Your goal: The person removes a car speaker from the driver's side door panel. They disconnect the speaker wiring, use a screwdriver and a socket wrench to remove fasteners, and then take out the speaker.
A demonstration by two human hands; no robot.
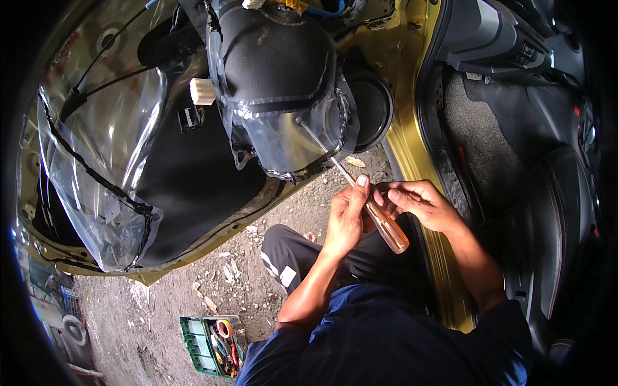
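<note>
A screwdriver (pixel 386 226) with a clear amber handle and a long steel shaft points up and left toward the open car door (pixel 193 186). My left hand (pixel 347 215) is closed around the top of the handle, thumb up along the shaft. My right hand (pixel 418 202) touches the handle from the right, fingers curled at its upper part. The shaft's tip lies against a torn clear plastic sheet (pixel 290 135) over the door's inner panel. Both hands hover above my knees, just below the door's lower edge.
A green open toolbox (pixel 209 347) with several tools lies on the dirt ground at lower left. A white connector (pixel 202 91) hangs on the door. The yellow door sill (pixel 418 167) and the car's dark floor carpet (pixel 483 148) are at right.
</note>
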